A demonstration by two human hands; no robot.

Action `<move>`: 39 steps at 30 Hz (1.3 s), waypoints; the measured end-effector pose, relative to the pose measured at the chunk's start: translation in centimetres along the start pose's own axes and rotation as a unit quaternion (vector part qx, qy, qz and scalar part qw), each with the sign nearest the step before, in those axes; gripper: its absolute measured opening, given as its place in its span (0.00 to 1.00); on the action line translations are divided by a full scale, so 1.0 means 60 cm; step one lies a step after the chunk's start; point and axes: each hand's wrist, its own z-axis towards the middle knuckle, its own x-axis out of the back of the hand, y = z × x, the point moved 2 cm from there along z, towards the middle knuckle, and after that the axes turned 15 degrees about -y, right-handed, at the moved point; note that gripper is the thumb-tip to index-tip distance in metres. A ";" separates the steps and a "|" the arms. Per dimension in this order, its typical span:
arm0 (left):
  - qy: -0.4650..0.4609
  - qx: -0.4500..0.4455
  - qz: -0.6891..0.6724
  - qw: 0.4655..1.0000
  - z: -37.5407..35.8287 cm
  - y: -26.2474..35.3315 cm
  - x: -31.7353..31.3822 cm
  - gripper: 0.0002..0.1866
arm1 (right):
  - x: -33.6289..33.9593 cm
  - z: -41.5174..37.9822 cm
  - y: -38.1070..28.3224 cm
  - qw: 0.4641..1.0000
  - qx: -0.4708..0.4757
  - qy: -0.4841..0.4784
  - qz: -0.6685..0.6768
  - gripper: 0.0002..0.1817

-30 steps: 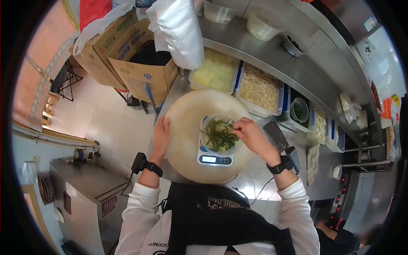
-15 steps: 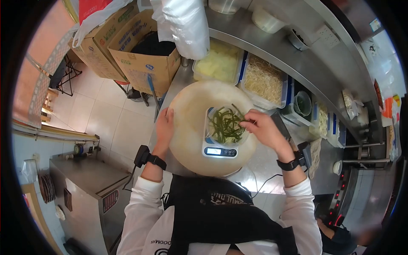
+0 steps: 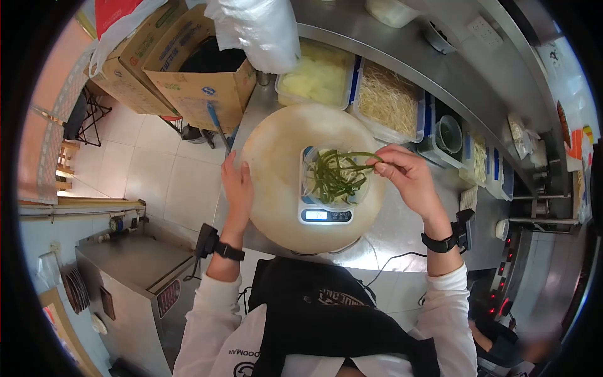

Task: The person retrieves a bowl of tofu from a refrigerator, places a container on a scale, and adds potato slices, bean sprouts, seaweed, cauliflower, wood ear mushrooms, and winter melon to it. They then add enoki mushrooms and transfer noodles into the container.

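Observation:
Between the thumb and fingers of my right hand (image 3: pixel 409 179) are the ends of a few long green kelp strips (image 3: pixel 361 154). They stretch left over a clear round bowl (image 3: pixel 366 191) that holds a heap of the same strips. Under the bowl is a white digital scale (image 3: pixel 325 215) with its display lit. The scale stands on a thick round chopping block (image 3: pixel 273 166). At the block's left edge rests my left hand (image 3: pixel 237 188), fingers extended and nothing in it.
Behind the block stand tubs of pale yellow slices (image 3: pixel 317 75) and bean sprouts (image 3: pixel 389 100), with more tubs to the right. Cardboard boxes (image 3: pixel 195 91) and a hanging roll of plastic bags (image 3: pixel 260 31) are at back left. Another person (image 3: pixel 496 336) is at lower right.
My right hand has drawn back a little to the right, pulling kelp strips out longer across the bowl. The camera view has shifted slightly. My left hand stays at the block's edge.

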 end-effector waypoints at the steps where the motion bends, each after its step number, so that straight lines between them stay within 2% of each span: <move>1: -0.001 -0.001 0.002 1.000 -0.013 0.026 0.008 0.21 | 0.002 -0.001 -0.001 1.000 0.001 0.001 0.001 0.06; 3: -0.014 -0.066 -0.010 0.998 -0.047 0.078 0.013 0.21 | 0.002 -0.001 -0.002 0.998 0.019 -0.040 0.039 0.07; 6: -0.030 -0.090 0.018 0.995 -0.088 0.106 -0.001 0.21 | 0.010 0.005 0.001 0.993 0.043 -0.019 0.107 0.08; 10: -0.050 -0.076 0.019 0.996 -0.139 0.118 -0.036 0.21 | 0.023 0.001 0.011 0.982 0.085 -0.031 0.166 0.08; 12: -0.052 -0.073 0.004 0.996 -0.158 0.119 -0.053 0.22 | 0.045 -0.009 0.008 0.948 0.145 -0.031 0.281 0.09; 13: -0.052 -0.076 0.008 0.996 -0.163 0.115 -0.063 0.22 | 0.057 -0.014 0.006 0.947 0.149 -0.030 0.283 0.09; 15: -0.037 -0.086 0.021 0.995 -0.175 0.112 -0.084 0.21 | 0.091 -0.029 0.002 0.909 0.221 -0.013 0.354 0.10; 17: -0.029 -0.093 0.039 0.995 -0.184 0.107 -0.090 0.21 | 0.136 -0.051 0.015 0.911 0.233 0.008 0.341 0.10; 19: -0.014 -0.092 0.043 0.995 -0.182 0.109 -0.106 0.21 | 0.182 -0.079 0.052 0.925 0.196 0.060 0.320 0.11; 21: -0.014 -0.098 0.032 0.995 -0.186 0.107 -0.105 0.21 | 0.234 -0.113 0.098 0.936 0.180 0.104 0.283 0.11; 23: 0.013 -0.064 0.029 0.997 -0.186 0.102 -0.113 0.21 | 0.301 -0.147 0.159 0.956 0.116 0.219 0.156 0.11; 25: 0.030 -0.069 0.053 0.996 -0.179 0.104 -0.125 0.21 | 0.365 -0.168 0.228 0.954 0.087 0.280 0.061 0.11; 28: 0.058 -0.050 0.106 0.991 -0.184 0.106 -0.135 0.20 | 0.434 -0.173 0.345 0.960 0.002 0.272 -0.064 0.11; 29: 0.066 -0.037 0.125 0.989 -0.184 0.106 -0.134 0.20 | 0.459 -0.174 0.412 0.949 -0.043 0.255 -0.181 0.12; 30: 0.068 -0.029 0.110 0.991 -0.186 0.110 -0.132 0.19 | 0.479 -0.177 0.473 0.908 -0.046 0.237 -0.343 0.12; 31: 0.071 -0.024 0.096 0.993 -0.185 0.114 -0.130 0.19 | 0.478 -0.177 0.484 0.891 -0.094 0.241 -0.373 0.11; 32: 0.085 -0.013 0.108 0.990 -0.184 0.114 -0.126 0.19 | 0.466 -0.168 0.463 0.916 -0.112 0.264 -0.280 0.11; 33: 0.084 -0.028 0.086 0.992 -0.181 0.114 -0.128 0.18 | 0.458 -0.155 0.460 0.925 -0.010 0.273 -0.265 0.12; 35: 0.083 -0.038 0.066 0.994 -0.184 0.120 -0.128 0.18 | 0.388 -0.128 0.316 0.979 -0.064 0.190 -0.034 0.14; 37: 0.077 -0.029 0.104 0.991 -0.180 0.132 -0.124 0.17 | 0.318 -0.100 0.229 0.989 0.012 0.090 0.118 0.16; 39: 0.073 -0.037 0.108 0.991 -0.181 0.136 -0.126 0.17 | 0.235 -0.073 0.171 0.987 0.028 0.056 0.147 0.17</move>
